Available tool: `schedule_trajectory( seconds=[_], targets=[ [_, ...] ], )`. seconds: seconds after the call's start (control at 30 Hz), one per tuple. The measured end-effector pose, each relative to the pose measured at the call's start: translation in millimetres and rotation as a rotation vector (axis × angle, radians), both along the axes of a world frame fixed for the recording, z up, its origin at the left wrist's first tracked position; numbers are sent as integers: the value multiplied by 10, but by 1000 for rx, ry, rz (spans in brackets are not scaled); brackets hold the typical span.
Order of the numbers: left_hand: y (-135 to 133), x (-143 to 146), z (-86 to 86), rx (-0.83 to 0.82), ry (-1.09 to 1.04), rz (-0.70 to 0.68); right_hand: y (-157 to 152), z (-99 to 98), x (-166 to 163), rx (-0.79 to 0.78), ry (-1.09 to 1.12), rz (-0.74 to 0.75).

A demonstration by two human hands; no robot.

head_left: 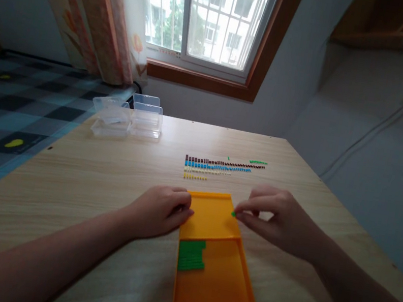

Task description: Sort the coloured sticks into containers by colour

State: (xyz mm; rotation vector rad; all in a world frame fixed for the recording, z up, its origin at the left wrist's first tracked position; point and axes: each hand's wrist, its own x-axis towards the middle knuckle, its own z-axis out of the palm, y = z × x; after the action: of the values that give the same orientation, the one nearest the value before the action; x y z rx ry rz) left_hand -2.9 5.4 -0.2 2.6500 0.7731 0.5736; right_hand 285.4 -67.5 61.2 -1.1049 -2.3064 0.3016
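An orange tray with two compartments lies on the wooden table in front of me. A block of green bricks sits in the near compartment's left corner. My left hand rests against the tray's left edge, fingers curled together. My right hand hovers at the tray's right edge and pinches a tiny green brick between thumb and forefinger. Beyond the tray lie rows of small bricks in brown, blue, white and yellow, with a few green ones at the far right.
Clear plastic boxes stand at the table's far left. A bed with a checked cover is to the left. A window and curtain are behind the table; a wall runs along the right.
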Motion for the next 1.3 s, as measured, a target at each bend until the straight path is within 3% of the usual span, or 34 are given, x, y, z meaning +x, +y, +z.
schedule_trajectory(
  seconds=[0.13, 0.33, 0.6, 0.87, 1.3],
  targets=[
    [-10, 7, 17, -3, 9, 0, -290, -139, -209, -174, -155, 145],
    [-15, 11, 24, 5, 13, -1, -309, -364, -297, -210, -306, 117],
    [-9, 13, 23, 2, 10, -7, -298, -359, -244, -295, -324, 112],
    [-5, 21, 34, 10, 3, -15, -219, -348, -196, -114, -250, 361],
    [-10, 25, 18, 41, -1, -24, -205, -444, -264, -142, -272, 289]
  ],
)
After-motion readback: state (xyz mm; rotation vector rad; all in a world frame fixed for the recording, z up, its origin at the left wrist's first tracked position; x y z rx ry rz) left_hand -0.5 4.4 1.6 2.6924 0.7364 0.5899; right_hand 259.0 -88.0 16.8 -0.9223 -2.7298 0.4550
